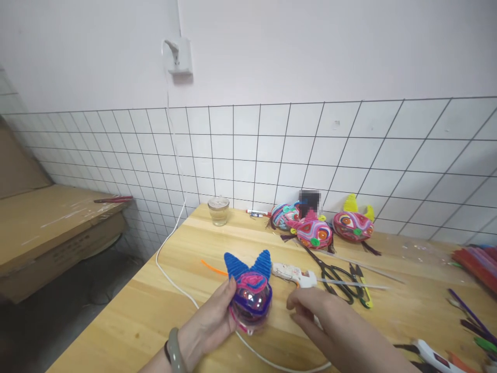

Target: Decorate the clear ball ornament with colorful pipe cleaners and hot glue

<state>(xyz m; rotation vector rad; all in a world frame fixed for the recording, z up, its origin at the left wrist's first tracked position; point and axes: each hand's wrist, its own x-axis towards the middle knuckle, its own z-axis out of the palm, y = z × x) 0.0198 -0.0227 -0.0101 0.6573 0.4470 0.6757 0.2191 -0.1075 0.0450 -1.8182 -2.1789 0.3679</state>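
Note:
My left hand [207, 329] grips a clear ball [251, 298] wrapped in pink and purple pipe cleaner, with two blue fuzzy ears on top. It holds the ball just above the wooden table [163, 305]. My right hand [324, 316] lies to the right of the ball, fingers curled over the handle of a white glue gun [295, 274] whose nozzle points left. An orange pipe cleaner [213, 268] lies behind the ball.
Three finished colourful balls [310, 230] sit near the tiled wall, with a glass jar [218, 210] to their left. Black scissors [334, 272] and pliers [361, 287] lie right of the glue gun. Pipe cleaners [476, 261] are piled at the far right. A white cable [171, 280] crosses the table.

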